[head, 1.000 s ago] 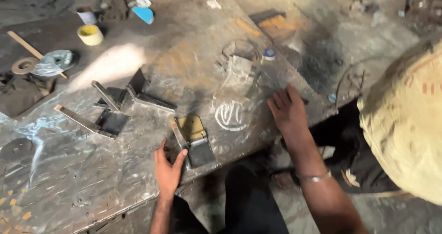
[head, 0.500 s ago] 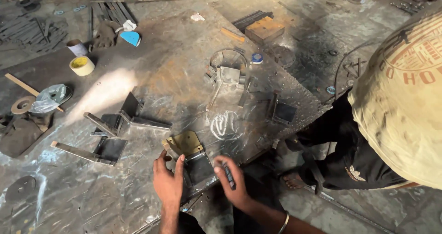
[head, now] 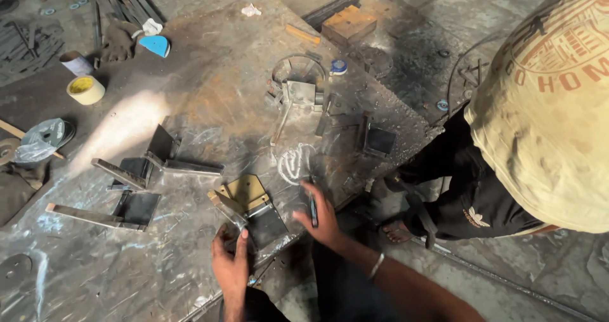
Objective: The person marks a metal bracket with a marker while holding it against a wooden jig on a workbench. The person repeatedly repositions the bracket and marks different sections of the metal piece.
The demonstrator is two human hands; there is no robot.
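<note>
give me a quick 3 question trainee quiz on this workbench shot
1. True or false: the right hand holds a thin dark stick-like tool.
2. What does the left hand touch? A) yellow tape roll B) hinged metal plate piece C) wooden block
3. Which colour is the half-round piece near the bench's far edge?

Key: 1 true. 2 B, the hinged metal plate piece. 3 blue.
</note>
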